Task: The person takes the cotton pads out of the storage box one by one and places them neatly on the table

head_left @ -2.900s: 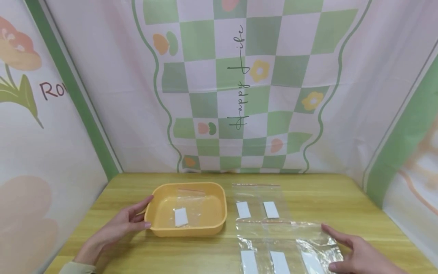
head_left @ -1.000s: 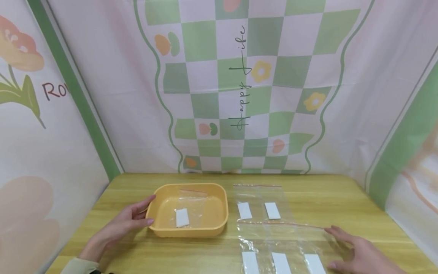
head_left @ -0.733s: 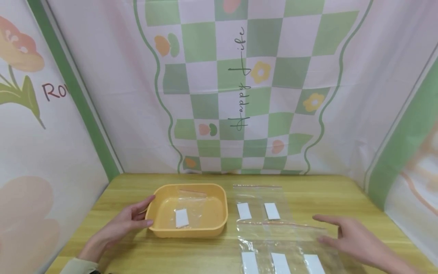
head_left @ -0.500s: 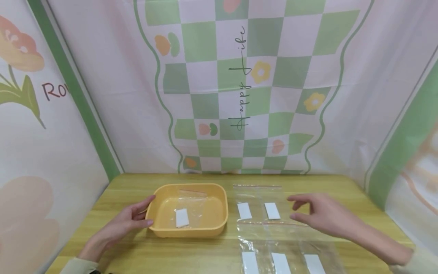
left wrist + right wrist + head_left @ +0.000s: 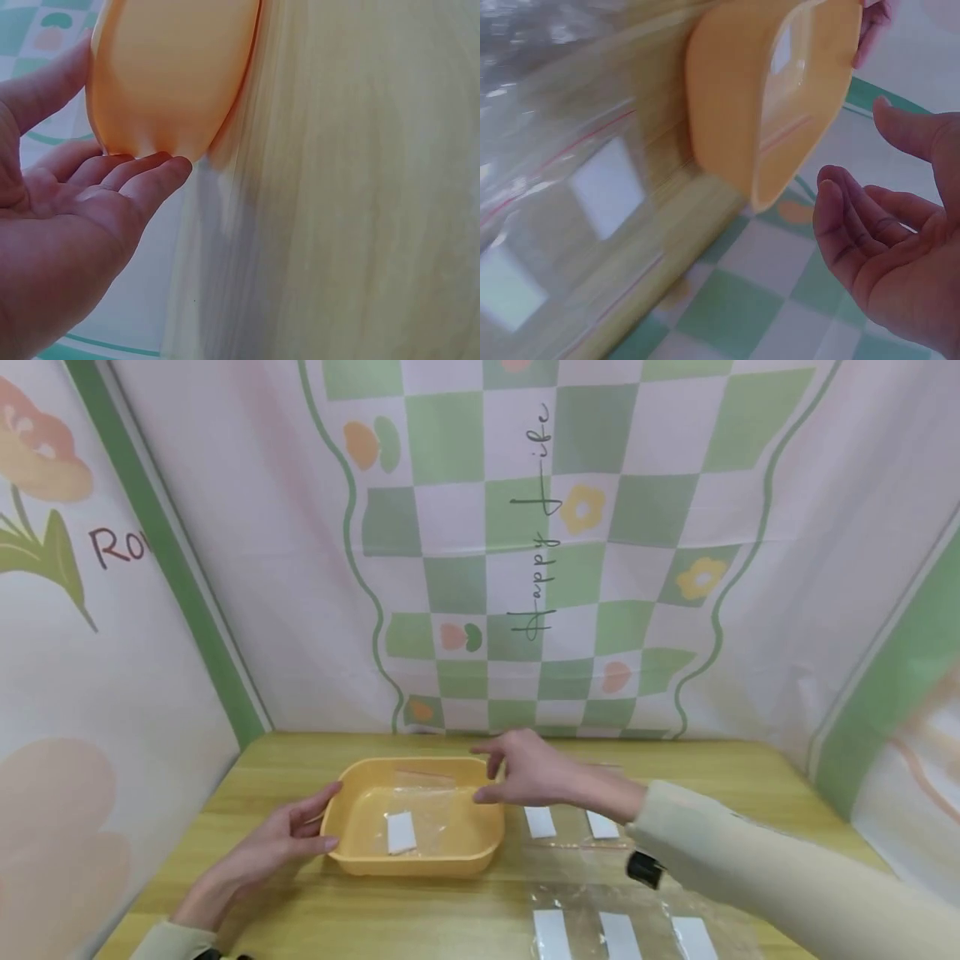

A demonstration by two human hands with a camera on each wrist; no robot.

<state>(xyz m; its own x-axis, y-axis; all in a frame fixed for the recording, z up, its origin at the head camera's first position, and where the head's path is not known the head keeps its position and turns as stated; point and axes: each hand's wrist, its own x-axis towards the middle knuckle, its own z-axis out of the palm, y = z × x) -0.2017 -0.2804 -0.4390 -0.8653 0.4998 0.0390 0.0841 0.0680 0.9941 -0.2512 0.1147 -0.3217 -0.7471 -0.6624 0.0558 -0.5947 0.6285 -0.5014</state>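
Note:
The left hand (image 5: 281,835) grips the left end of a yellow plastic tub (image 5: 420,864) on the table, thumb and fingers spread along the wall, as the left wrist view shows close up. In the tub lies a clear zip-lock bag (image 5: 429,814) with a reddish seal strip and a white rectangle (image 5: 401,832). The right hand (image 5: 532,768) hovers over the tub's right rim, fingers loosely bent with nothing between them. In the right wrist view its fingertips stand apart from the tub (image 5: 724,97). More zip-lock bags with white rectangles (image 5: 620,935) lie flat, partly under the right forearm.
The bags lie in two rows right of the tub: two at the back (image 5: 540,822), three at the front (image 5: 552,935). The wood-look table (image 5: 360,918) ends at a patterned cloth backdrop (image 5: 517,568). A black band (image 5: 645,868) hangs at the right sleeve.
The right hand has let go of the front right bag, which now lies flat, and moved left and back to the tub. The left hand has stayed on the tub.

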